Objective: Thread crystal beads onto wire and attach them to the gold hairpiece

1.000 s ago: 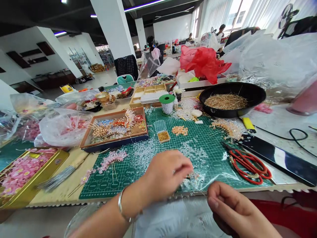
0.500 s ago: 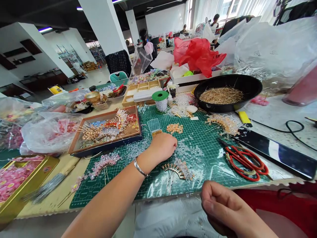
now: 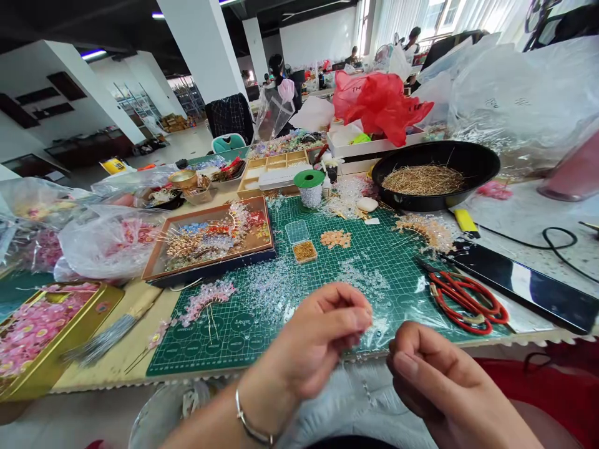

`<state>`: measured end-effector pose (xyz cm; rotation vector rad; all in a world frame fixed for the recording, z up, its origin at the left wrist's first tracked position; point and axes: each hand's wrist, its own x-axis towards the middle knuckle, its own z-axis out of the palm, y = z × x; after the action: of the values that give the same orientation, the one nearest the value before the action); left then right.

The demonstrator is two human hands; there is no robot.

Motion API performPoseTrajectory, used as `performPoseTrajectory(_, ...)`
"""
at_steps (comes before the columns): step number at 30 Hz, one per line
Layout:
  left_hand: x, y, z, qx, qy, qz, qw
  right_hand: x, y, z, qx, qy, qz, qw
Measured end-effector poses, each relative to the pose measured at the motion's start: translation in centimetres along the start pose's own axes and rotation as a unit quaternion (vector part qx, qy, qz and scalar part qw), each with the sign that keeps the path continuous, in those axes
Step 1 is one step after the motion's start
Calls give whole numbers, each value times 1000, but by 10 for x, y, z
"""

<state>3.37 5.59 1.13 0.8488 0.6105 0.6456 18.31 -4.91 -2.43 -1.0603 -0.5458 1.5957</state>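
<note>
Fingers [image 3: 358, 317] of the left hand [image 3: 318, 340] are pinching tightly together, thumb against fingertips; whatever is sitting between them is too small to make out. Fingers [image 3: 414, 342] of the right hand [image 3: 440, 386] are curling into a closed fist just right of the left fingertips, close to them but not clearly touching; whether they are holding anything cannot be told. Both hands are hovering over the near edge of the green cutting mat [image 3: 393, 262], which is lying on the surface [image 3: 515, 218]. A thin bracelet [image 3: 250, 425] is circling the left wrist.

Clear beads [image 3: 271, 288] are lying scattered across the mat just beyond the fingers, with the closest patch directly behind the left fingertips. Farther beyond, a small box of gold beads [image 3: 304, 251] is sitting beside a little heap of orange beads [image 3: 336, 239]. A green-capped spool [image 3: 309, 187] is standing at the mat's far edge.

Red scissors [image 3: 468, 304] are lying to the right of the fingers, near the mat's right edge, with a flat black slab [image 3: 524, 290] just past them. Well beyond and to the right, a black pan [image 3: 489, 168] is holding gold pins.

Left of the fingers, a pink beaded hairpin [image 3: 206, 298] is lying on the mat. Beyond it, a brown tray [image 3: 215, 269] is holding mixed ornaments. Far left, a gold tin [image 3: 70, 349] is holding pink flowers.
</note>
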Motion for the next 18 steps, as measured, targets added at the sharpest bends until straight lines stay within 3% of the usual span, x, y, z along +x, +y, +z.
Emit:
performPoseTrajectory(2,-18,-20,6,-151,-5,-58,987,-2,3,7,-23,8,-26,999)
performPoseTrajectory(5,-32,-34,6,-247,-17,-79,966,-6,6,15,-60,2,-60,996)
performPoseTrajectory(18,-49,-40,10,-275,-36,-63,959,-19,9,26,-35,20,-73,997)
